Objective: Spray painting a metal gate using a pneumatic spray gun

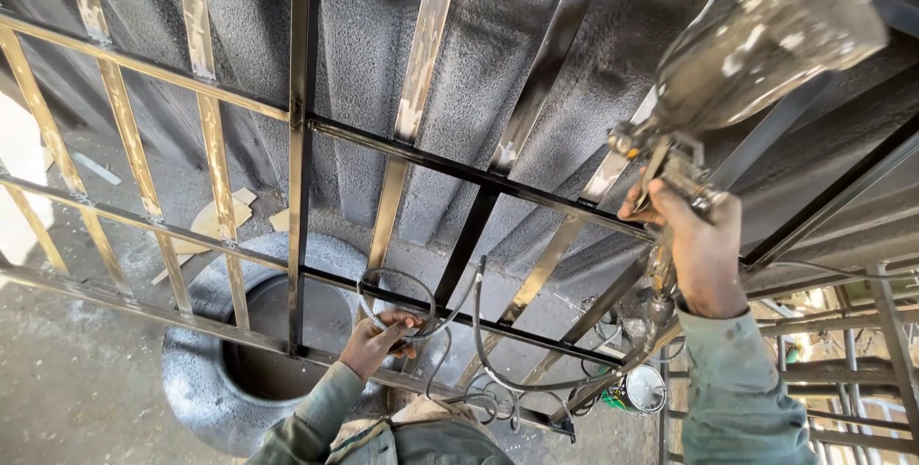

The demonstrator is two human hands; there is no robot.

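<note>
My right hand (697,247) grips a paint spray gun (670,163) with a spattered metal cup (766,29) on top, held up against a metal grille (402,144) of long bars. Some bars are glossy black, others bare and shiny. My left hand (375,339) is lower down, closed around loops of grey air hose (479,331) beside a bar of the grille. The hose curls down toward the bottom of the view.
A wall coated in dark grey overspray stands behind the grille. Below the grille lies a paint-covered tyre (206,393). A small open tin (643,388) sits near the lower right. More metal frames (852,369) are stacked at the right.
</note>
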